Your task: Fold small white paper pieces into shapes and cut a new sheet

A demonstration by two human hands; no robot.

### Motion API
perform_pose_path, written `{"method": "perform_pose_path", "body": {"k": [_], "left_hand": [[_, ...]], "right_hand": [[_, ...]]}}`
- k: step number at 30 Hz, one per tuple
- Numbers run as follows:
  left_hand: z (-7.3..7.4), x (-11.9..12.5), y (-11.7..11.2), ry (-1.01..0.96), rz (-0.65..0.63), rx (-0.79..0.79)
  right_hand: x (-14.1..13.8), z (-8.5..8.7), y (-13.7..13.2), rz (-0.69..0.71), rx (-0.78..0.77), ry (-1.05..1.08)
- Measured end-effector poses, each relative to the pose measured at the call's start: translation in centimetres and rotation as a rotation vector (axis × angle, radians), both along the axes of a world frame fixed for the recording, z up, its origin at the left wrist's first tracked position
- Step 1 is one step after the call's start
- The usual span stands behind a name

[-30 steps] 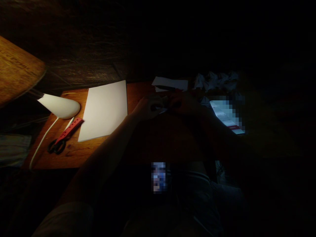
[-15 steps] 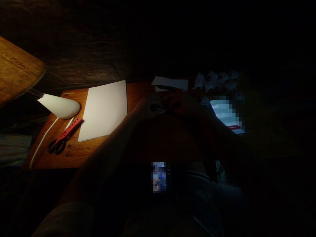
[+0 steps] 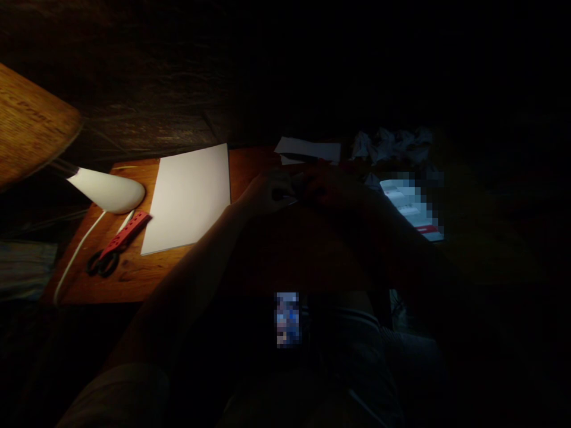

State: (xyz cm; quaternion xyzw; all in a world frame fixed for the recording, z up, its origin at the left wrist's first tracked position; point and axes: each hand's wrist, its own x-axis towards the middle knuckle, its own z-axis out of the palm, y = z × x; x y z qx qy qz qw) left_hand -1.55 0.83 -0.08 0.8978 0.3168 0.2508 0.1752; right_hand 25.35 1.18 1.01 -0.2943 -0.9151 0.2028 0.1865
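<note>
A small piece of white paper (image 3: 289, 201), seemingly folded, is between my two hands over the middle of the wooden table. My left hand (image 3: 267, 191) is closed on it, with the fingers curled and a pale edge sticking out below them. From the other side my right hand (image 3: 328, 187) meets it, fingers bent in and pinching at the paper. Deep shadow covers the right fingers and most of the paper, so its exact shape is hidden. Just beyond the hands lie white paper strips (image 3: 312, 148) with a dark, thin object across them.
A stack of white sheets (image 3: 190, 199) lies left, beside a lamp (image 3: 109, 191) and black-handled scissors (image 3: 104, 263) against a red slotted strip (image 3: 127, 232). Several folded paper figures (image 3: 386, 142) stand back right, near a lit phone (image 3: 408, 205). Another blurred screen (image 3: 288, 321) glows below the table edge.
Both hands stay in nearly the same place, with slight finger movement around the paper. The picture on the right-hand phone has changed.
</note>
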Motion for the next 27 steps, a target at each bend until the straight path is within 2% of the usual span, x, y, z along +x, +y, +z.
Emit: {"method": "perform_pose_path", "body": {"k": [12,21,27], "left_hand": [[0.2,-0.1,-0.3,0.049,0.0,0.051],[1.0,0.3,-0.7,0.113,-0.023,0.08],[0.7,0.6,-0.6,0.175,-0.004,0.132]], "right_hand": [[0.0,0.4,-0.1,0.036,0.108,-0.069],[0.3,0.8,-0.4,-0.073,0.055,-0.103],[-0.1,2.0,-1.7,-0.145,0.126,-0.165]]}}
